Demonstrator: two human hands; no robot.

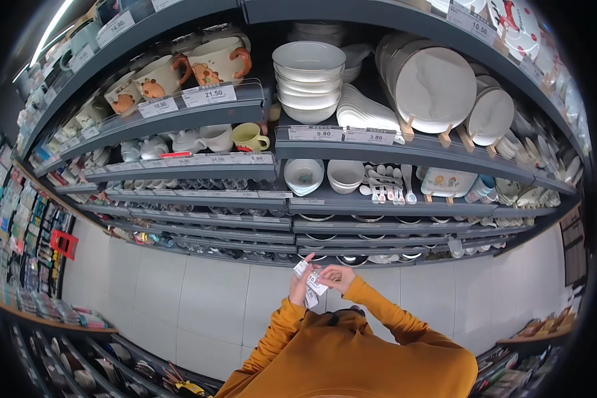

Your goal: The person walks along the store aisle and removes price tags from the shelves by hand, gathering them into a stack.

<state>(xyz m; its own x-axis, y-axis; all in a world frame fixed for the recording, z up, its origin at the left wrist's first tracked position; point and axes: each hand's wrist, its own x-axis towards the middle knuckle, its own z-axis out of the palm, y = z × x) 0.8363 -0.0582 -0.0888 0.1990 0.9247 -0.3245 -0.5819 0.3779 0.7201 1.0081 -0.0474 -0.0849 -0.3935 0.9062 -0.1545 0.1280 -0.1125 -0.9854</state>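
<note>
Small white price tags (318, 285), printed with dark figures, fan out from the left hand's (298, 286) grasp, the right hand (338, 277) pinching one's right edge.

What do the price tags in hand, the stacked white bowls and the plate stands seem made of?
Price tags: probably paper or thin card; flat, white, printed, sheen unclear. White bowls: likely glazed ceramic, given glossy highlights, though plastic is possible. Plate stands: apparently wood, pale tan and matte.
</note>
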